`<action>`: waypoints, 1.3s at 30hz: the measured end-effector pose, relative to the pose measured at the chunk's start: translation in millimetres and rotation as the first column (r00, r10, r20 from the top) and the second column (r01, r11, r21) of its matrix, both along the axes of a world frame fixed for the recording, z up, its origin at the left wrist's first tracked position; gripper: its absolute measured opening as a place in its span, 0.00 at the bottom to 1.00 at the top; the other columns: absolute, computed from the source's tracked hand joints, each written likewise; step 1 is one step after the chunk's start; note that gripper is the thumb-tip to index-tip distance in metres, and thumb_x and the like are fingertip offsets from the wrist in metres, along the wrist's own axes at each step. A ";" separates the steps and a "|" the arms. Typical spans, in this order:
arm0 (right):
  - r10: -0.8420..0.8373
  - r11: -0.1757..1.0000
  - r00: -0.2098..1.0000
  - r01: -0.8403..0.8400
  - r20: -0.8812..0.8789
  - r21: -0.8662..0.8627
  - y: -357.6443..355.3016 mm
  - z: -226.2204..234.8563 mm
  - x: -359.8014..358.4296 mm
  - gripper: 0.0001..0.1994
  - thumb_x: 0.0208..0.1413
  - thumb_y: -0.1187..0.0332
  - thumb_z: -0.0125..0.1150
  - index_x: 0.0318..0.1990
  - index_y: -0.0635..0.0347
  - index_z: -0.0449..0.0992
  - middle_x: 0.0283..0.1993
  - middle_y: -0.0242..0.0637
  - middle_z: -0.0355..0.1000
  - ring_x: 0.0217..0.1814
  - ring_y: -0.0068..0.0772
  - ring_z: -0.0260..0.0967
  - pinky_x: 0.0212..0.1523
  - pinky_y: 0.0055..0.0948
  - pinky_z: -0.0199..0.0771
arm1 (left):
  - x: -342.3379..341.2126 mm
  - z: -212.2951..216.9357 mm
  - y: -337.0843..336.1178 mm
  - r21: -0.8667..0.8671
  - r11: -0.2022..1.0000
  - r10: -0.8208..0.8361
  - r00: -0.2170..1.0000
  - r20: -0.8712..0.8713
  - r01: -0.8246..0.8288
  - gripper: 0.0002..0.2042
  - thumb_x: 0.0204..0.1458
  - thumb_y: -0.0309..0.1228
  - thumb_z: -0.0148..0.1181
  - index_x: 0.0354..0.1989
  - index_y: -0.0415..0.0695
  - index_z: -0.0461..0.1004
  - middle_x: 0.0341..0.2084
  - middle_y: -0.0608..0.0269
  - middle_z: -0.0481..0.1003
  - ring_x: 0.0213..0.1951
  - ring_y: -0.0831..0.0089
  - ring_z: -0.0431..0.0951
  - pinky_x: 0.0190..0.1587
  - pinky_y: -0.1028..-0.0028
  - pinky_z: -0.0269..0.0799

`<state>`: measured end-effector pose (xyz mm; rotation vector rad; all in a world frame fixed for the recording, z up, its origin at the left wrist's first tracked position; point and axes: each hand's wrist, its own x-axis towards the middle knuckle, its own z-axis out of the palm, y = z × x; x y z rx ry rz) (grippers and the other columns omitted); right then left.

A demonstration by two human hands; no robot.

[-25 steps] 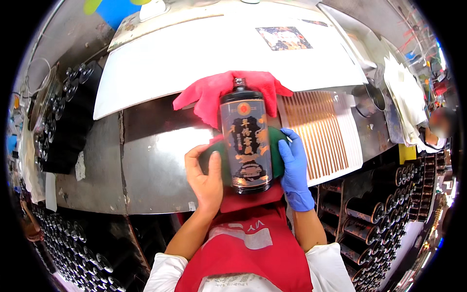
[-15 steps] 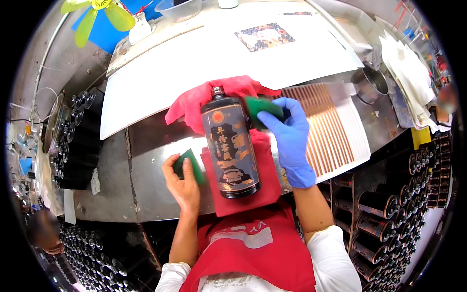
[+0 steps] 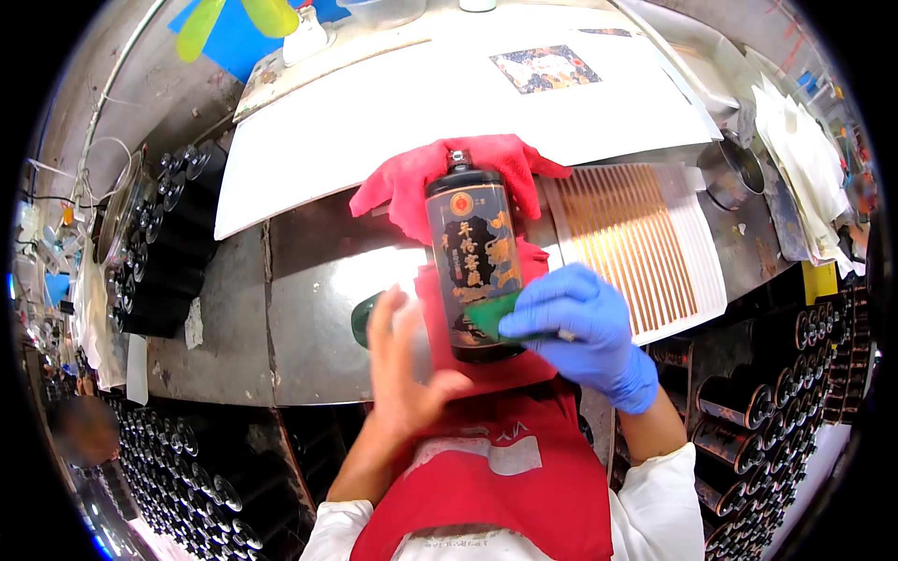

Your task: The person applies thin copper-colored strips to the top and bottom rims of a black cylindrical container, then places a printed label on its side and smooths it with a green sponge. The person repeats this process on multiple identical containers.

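A black bottle (image 3: pixel 468 220) with an orange-patterned label lies on a folded red cloth (image 3: pixel 440 323), its capped neck pointing away from me and propped on a bunched red towel (image 3: pixel 402 192). My right hand (image 3: pixel 585 332), in a blue glove, pinches a flat green scraper (image 3: pixel 491 316) against the lower part of the label. My bare left hand (image 3: pixel 402 374) is left of the bottle, smeared by motion, with thumb and fingers apart. A second green piece (image 3: pixel 362 321) is on the metal table just beyond its fingertips, partly hidden by them.
Right of the bottle lies a ribbed white sheet with copper stripes (image 3: pixel 636 248), beside a metal pot (image 3: pixel 731 173). A white board (image 3: pixel 374 131) holding a printed sheet (image 3: pixel 544 70) spans the back. Black bottles stand at left (image 3: pixel 164 252); many more fill racks at lower right (image 3: pixel 739 402).
My right hand has moved from beside the bottle's shoulder down onto the lower label with its scraper. My left hand has opened and let go of its green piece. The label looks darker and clearer.
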<state>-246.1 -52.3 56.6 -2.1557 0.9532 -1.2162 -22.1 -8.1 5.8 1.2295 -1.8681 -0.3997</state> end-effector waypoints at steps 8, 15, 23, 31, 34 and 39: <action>-0.068 0.970 0.957 -0.003 0.283 0.244 25.6 -21.4 -8.0 0.14 0.35 0.78 0.69 0.34 0.52 0.80 0.36 0.32 0.74 0.36 0.32 0.71 0.35 0.27 0.71 | -23.3 -22.3 3.2 -0.139 0.990 0.005 0.999 0.042 0.001 0.33 0.38 0.09 0.57 0.59 0.32 0.59 0.58 0.29 0.56 0.59 0.41 0.62 0.57 0.62 0.63; -0.036 0.912 0.973 -0.060 0.226 0.405 17.5 -24.9 -1.8 0.11 0.41 0.75 0.68 0.35 0.56 0.80 0.33 0.35 0.75 0.34 0.30 0.72 0.36 0.25 0.72 | -15.8 -28.4 8.9 0.137 0.988 0.068 0.998 -0.013 -0.066 0.23 0.48 0.18 0.53 0.56 0.30 0.63 0.59 0.34 0.58 0.62 0.44 0.57 0.62 0.61 0.54; -0.191 0.943 0.874 0.035 0.448 0.332 -124.8 -1.2 28.1 0.08 0.44 0.73 0.66 0.33 0.62 0.77 0.32 0.37 0.74 0.33 0.27 0.72 0.37 0.25 0.72 | -22.5 -13.8 -8.3 0.273 0.959 0.084 0.996 -0.014 -0.077 0.14 0.43 0.21 0.60 0.42 0.37 0.76 0.57 0.40 0.62 0.61 0.50 0.61 0.61 0.62 0.56; 0.229 0.955 0.973 -0.220 -0.023 0.200 35.6 -9.3 2.2 0.15 0.37 0.73 0.66 0.37 0.49 0.80 0.32 0.26 0.74 0.30 0.31 0.71 0.33 0.26 0.73 | -13.4 -25.1 5.7 0.060 0.988 0.140 0.990 -0.017 -0.139 0.26 0.31 0.18 0.60 0.47 0.30 0.72 0.53 0.37 0.65 0.53 0.45 0.68 0.54 0.60 0.64; -0.055 0.877 0.977 -0.050 0.204 0.479 -27.9 -4.4 12.2 0.12 0.43 0.71 0.69 0.37 0.59 0.78 0.33 0.39 0.74 0.33 0.29 0.73 0.34 0.26 0.73 | -10.1 -22.6 8.5 -0.032 0.995 0.096 0.995 -0.009 -0.097 0.25 0.36 0.17 0.62 0.49 0.32 0.71 0.57 0.37 0.61 0.55 0.48 0.69 0.55 0.63 0.65; -0.087 0.996 0.954 0.086 0.288 0.017 -75.8 -2.3 18.8 0.10 0.43 0.78 0.65 0.36 0.57 0.79 0.34 0.31 0.75 0.32 0.25 0.73 0.32 0.23 0.75 | -14.0 -19.8 3.6 -0.062 0.994 0.084 0.994 -0.063 -0.088 0.26 0.34 0.16 0.61 0.49 0.31 0.71 0.54 0.36 0.64 0.53 0.48 0.71 0.54 0.63 0.67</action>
